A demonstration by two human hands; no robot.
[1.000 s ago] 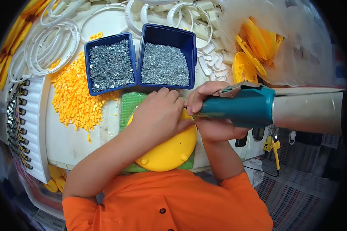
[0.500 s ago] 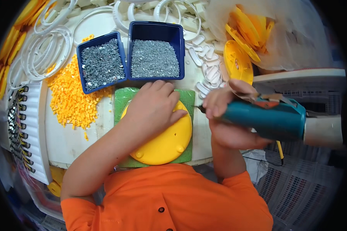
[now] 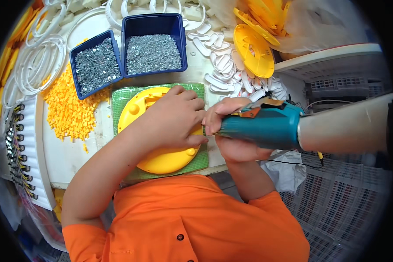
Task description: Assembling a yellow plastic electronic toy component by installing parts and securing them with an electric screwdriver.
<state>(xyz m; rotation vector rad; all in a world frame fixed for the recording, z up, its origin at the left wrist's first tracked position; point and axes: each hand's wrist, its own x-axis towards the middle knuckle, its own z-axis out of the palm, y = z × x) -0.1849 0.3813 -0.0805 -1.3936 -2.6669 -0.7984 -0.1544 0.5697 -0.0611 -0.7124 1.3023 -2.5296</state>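
Observation:
A round yellow plastic disc lies on a green mat in front of me. My left hand rests flat on top of the disc and presses it down. My right hand grips a teal electric screwdriver, its body lying sideways with the tip pointed left toward the disc's right edge, next to my left fingers. The tip itself is hidden between the two hands.
Two blue bins of small silver screws stand behind the mat. A heap of small yellow parts lies left, white rings farther left, white oblong pieces and more yellow discs at the right. A white wired rack sits at the left edge.
The screwdriver has swung back left so its tip meets the disc beside my left hand. My left hand has stayed on the disc.

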